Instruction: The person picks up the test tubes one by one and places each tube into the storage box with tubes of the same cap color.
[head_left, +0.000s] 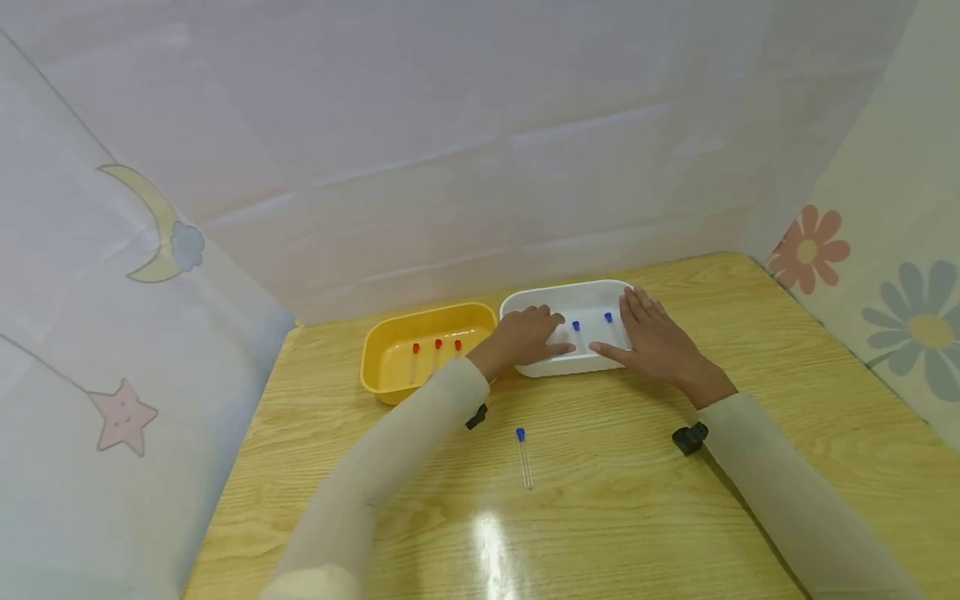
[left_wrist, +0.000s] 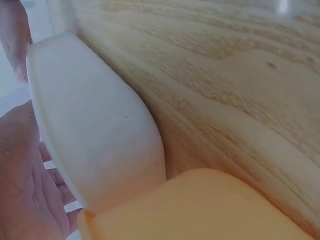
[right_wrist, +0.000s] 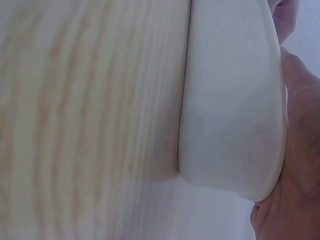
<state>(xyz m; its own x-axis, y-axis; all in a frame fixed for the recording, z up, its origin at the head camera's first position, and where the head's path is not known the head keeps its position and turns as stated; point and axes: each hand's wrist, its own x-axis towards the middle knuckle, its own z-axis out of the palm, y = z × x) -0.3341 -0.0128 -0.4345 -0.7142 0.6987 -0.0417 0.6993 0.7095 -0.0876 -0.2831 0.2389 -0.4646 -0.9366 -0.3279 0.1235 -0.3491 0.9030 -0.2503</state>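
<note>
Over the left part of a white tray (head_left: 573,290), my left hand (head_left: 527,335) rests with its fingers reaching inside and its thumb pointing right. My right hand (head_left: 660,343) lies on the tray's right end, fingers straight along the rim, thumb stretched over the near side. Between the hands, blue-capped clear test tubes lie in the tray; two blue caps (head_left: 608,317) show, and my left hand may hide more. In the left wrist view the palm (left_wrist: 22,185) faces the outer wall of the white tray (left_wrist: 100,110). In the right wrist view the right hand (right_wrist: 302,145) touches its rim.
A yellow tray (head_left: 378,343) stands just left of the white one, holding test tubes with red caps (head_left: 438,343); my left forearm partly covers it. Nearer on the wooden table (head_left: 600,500) lies one blue-capped test tube (head_left: 526,463). A cloth wall (head_left: 480,208) rises behind.
</note>
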